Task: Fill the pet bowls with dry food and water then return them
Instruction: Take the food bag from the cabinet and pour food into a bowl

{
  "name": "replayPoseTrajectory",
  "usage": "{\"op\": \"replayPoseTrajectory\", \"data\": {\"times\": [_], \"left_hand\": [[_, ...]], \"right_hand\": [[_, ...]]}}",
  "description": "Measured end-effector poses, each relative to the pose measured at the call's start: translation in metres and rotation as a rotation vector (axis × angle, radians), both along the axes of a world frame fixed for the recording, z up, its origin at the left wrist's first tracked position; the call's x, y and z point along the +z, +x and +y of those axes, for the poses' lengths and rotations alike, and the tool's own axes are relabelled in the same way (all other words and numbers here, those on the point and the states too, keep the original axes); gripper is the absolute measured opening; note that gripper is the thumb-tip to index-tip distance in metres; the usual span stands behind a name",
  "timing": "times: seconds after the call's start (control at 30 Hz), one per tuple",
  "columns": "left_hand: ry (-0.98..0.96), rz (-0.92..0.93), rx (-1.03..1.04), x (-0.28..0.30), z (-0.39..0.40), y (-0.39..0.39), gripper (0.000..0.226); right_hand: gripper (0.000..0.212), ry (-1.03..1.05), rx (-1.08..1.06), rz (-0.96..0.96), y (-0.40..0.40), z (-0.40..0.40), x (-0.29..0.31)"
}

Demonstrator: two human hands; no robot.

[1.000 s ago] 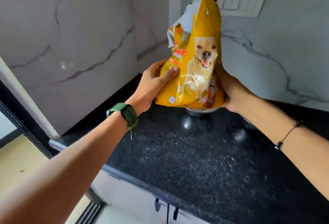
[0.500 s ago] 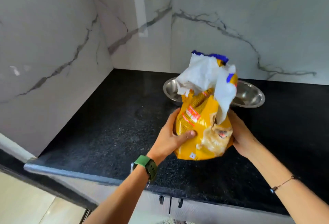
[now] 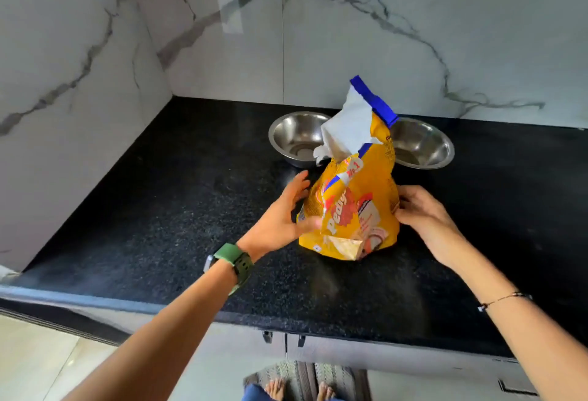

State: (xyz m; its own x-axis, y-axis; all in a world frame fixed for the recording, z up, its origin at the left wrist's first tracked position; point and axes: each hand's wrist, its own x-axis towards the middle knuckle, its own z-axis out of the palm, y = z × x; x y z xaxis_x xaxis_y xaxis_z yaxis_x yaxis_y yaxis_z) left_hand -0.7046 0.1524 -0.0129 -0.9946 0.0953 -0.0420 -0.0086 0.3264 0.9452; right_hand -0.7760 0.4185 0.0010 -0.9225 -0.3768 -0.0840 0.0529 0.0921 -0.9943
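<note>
A yellow dog food bag point(image 3: 359, 209) stands upright on the black granite counter point(image 3: 178, 216), its torn white top with a blue strip open. My left hand point(image 3: 280, 219) cups the bag's left side, thumb on the front, fingers spread. At the bag's right edge my right hand point(image 3: 420, 213) grips with curled fingers. Behind the bag sit two empty steel bowls: the left bowl point(image 3: 292, 136) and the right bowl point(image 3: 423, 146), each partly hidden by the bag.
Marble walls point(image 3: 95, 66) meet in a corner behind and to the left of the counter. The counter's front edge point(image 3: 222, 314) runs below my arms, with cabinet handles point(image 3: 283, 337) under it. A floor mat point(image 3: 305, 378) lies at my feet.
The bag has come down from held up against the wall and now rests on the counter in front of the bowls. Both bowls have come into view.
</note>
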Motion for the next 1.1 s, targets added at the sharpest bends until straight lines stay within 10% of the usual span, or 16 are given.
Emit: {"op": "replayPoseTrajectory", "data": {"times": [0.23,0.53,0.67,0.9,1.1], "left_hand": [[-0.544,0.133,-0.052,-0.039,0.044,0.007,0.147],[0.079,0.182,0.472,-0.023,0.060,-0.018,0.126],[0.130,0.174,0.555,-0.014,0.061,-0.016,0.102],[0.028,0.012,0.374,-0.022,0.036,-0.028,0.106],[0.125,-0.025,0.388,-0.026,0.038,-0.024,0.065]], "right_hand": [[0.124,0.173,0.451,-0.028,-0.036,-0.005,0.025],[0.020,0.065,0.058,0.047,-0.046,-0.020,0.009],[0.042,-0.343,-0.105,-0.156,-0.033,-0.016,-0.010],[0.017,-0.556,-0.025,-0.250,-0.033,-0.012,-0.013],[0.101,-0.391,0.016,-0.242,-0.025,-0.014,-0.026]]}}
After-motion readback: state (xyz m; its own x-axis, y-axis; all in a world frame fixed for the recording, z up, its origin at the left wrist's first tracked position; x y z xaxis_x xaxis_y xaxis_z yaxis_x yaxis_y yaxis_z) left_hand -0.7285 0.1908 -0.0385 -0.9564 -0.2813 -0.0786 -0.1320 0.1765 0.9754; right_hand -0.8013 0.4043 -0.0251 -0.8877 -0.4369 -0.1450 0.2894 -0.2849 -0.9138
